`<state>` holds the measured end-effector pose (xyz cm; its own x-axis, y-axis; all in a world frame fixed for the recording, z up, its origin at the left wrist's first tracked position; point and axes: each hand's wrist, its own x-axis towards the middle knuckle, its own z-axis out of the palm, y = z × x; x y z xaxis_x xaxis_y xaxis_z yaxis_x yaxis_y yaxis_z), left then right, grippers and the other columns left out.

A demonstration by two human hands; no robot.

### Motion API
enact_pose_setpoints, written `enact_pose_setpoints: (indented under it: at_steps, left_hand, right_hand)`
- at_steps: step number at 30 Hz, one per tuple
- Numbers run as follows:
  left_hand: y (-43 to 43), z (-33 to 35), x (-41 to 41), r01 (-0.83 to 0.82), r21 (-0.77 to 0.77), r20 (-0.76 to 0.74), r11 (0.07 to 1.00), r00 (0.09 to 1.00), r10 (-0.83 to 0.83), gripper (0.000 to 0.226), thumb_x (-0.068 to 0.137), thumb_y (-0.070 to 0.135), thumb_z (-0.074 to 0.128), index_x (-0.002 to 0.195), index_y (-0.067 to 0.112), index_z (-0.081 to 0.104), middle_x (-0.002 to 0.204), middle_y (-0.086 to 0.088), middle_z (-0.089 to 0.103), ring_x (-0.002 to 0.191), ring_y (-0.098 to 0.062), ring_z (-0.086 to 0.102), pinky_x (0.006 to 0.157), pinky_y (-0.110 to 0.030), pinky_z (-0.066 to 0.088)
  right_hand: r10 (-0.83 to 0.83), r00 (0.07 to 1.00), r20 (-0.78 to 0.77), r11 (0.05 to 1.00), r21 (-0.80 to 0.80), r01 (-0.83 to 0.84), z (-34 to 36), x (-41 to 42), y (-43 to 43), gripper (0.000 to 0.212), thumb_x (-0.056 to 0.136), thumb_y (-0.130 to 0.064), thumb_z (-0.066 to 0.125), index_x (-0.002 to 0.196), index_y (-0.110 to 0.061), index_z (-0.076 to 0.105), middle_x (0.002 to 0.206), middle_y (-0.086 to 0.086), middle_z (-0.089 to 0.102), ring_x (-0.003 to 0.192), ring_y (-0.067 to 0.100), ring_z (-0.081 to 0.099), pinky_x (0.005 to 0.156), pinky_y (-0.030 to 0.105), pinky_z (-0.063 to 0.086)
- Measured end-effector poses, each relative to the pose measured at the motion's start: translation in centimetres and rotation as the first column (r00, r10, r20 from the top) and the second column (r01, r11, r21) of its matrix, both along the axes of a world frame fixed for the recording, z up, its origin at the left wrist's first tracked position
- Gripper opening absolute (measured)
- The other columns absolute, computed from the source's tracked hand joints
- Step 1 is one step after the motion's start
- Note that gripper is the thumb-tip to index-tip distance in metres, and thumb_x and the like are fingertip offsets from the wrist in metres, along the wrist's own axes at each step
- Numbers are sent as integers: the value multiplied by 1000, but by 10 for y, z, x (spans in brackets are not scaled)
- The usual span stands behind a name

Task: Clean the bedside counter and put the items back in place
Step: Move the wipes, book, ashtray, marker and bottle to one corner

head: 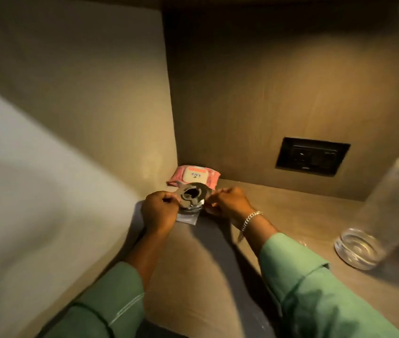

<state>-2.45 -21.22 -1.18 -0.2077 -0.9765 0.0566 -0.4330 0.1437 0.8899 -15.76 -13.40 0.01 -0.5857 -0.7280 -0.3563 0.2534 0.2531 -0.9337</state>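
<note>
Counter [291, 211] corner: both hands, left [160, 211] and right [230, 203], grip a round metal object [193, 196] before a pink wipes pack [193, 176].

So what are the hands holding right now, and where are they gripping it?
Both hands hold a round metal dish, probably an ashtray. The left hand pinches its left rim, the right hand its right rim, over the counter.
</note>
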Motion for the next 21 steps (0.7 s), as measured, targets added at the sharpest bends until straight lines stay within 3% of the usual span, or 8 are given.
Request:
enact_pose_setpoints:
  at_steps: [2,4,6,10,12,14,17,21]
  left_hand:
    - [-5,0,8,8,-32,41,999,999,-6,14,82,8,65,90,3,75,94,-15,75,92,-30,69,77,-28,51]
    - [-3,-1,17,20,-83,92,996,996,-12,17,84,10,63,95,5,75,98,-13,75,94,-27,67,74,-21,44]
    - [4,2,21,11,-161,105,987,994,6,17,85,11,61,95,6,74,100,-12,75,94,-25,67,72,-19,39]
    - [15,4,9,4,-261,31,965,999,4,17,83,5,60,95,2,72,101,-17,73,98,-29,66,78,-24,43]
    - [24,-1,-5,72,-307,-28,949,996,-85,16,78,-1,62,90,-1,72,98,-20,72,95,-34,66,85,-32,49]
    - [40,-9,-23,168,-354,-33,920,981,-192,13,76,-1,66,87,2,74,91,-17,74,85,-31,67,78,-31,52]
    - [86,-21,-50,413,-149,-12,898,908,-419,11,78,9,69,83,17,73,83,-3,74,75,-16,67,70,-20,47]
    - [152,-43,-76,673,110,84,732,727,-681,5,72,16,75,70,14,72,66,2,69,58,-5,60,59,-17,46]
  right_hand:
    - [-1,999,-37,1000,31,3,-4,5,-27,16,80,7,67,69,-4,63,78,20,65,72,31,65,81,51,59]
    - [7,997,-81,997,77,-1,-9,8,-39,12,78,4,70,71,-5,66,81,22,67,73,33,65,85,53,58]
    - [21,997,-71,996,88,-15,-11,5,-35,12,79,9,66,73,-2,65,80,24,65,67,32,63,77,48,58]
    - [95,977,-192,992,100,-77,-1,-19,21,10,83,16,58,85,10,66,60,15,65,44,16,61,43,23,53]
    - [103,954,-283,990,124,-70,7,-31,68,8,84,12,62,89,15,67,62,15,65,42,13,60,41,19,50]
    - [96,909,-405,981,193,-18,9,-38,122,9,84,4,67,86,12,71,62,9,67,47,10,60,46,18,50]
    - [114,837,-535,936,341,90,2,-38,199,9,81,-5,74,77,3,74,51,-5,67,45,0,59,48,15,49]
    - [168,854,-492,838,527,139,-14,-10,257,16,71,-25,84,71,-12,76,57,-4,72,49,1,64,48,14,46]
